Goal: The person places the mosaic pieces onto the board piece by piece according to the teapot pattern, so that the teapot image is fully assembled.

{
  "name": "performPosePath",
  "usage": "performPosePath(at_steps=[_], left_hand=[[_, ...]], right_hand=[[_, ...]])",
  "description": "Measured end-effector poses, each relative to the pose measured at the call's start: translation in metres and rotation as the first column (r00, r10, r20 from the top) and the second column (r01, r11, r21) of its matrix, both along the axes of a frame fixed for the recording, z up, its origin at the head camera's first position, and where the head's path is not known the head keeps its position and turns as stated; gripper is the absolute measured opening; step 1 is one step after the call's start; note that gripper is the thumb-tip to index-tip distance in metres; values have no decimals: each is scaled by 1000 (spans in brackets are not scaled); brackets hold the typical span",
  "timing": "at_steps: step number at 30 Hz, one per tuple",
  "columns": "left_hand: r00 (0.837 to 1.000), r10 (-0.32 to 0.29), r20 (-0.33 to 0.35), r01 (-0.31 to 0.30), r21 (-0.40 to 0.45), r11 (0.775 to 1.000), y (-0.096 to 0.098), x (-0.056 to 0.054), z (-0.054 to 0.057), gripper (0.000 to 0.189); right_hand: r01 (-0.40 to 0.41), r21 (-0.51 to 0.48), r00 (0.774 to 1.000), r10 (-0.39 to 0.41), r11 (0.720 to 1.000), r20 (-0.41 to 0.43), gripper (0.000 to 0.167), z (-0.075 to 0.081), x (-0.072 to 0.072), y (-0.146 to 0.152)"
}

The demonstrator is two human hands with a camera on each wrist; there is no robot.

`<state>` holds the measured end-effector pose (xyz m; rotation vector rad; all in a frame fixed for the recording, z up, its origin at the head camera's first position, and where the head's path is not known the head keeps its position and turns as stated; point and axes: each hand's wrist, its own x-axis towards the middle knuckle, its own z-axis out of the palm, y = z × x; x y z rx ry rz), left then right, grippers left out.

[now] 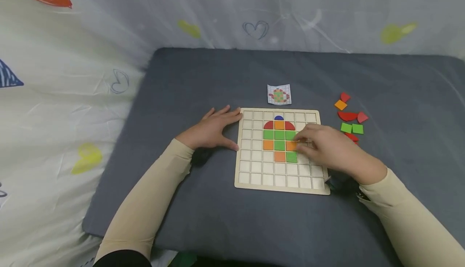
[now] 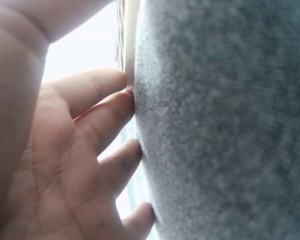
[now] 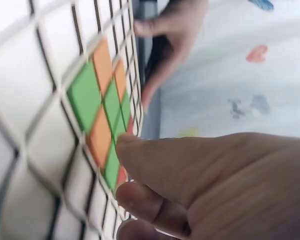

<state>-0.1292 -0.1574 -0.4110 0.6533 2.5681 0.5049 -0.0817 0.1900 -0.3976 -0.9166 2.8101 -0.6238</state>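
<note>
A light wooden grid board (image 1: pixel 254 182) lies on the grey cloth, with green, orange, red and blue pieces set in its upper middle. My left hand (image 1: pixel 216 129) has its fingers spread and touches the board's left edge with thumb and fingertips; in the left wrist view that hand (image 2: pixel 65 150) rests against the cloth. Over the board's right part is my right hand (image 1: pixel 330 150), its fingertips beside an orange square (image 1: pixel 291 146). In the right wrist view the thumb (image 3: pixel 155 155) is close to the green squares (image 3: pixel 85 97), and no piece shows between thumb and fingers.
A small picture card (image 1: pixel 279 95) lies behind the board. To the right are several loose pieces, among them a red half-round (image 1: pixel 347 116), an orange square (image 1: pixel 340 105) and green squares (image 1: pixel 357 129). A patterned white curtain (image 1: pixel 225 12) hangs behind the table.
</note>
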Motion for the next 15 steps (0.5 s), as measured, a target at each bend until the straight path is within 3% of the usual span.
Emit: performPosePath(at_steps=[11,15], left_hand=[[1000,9,3,-9,-15,1000,3,-1,-2,112],[1000,14,3,-14,-12,1000,1,-1,-3,112]], right_hand=[[179,73,983,-176,981,-49,25,0,-20,54],[232,91,973,-231,968,-23,26,-4,-26,68]])
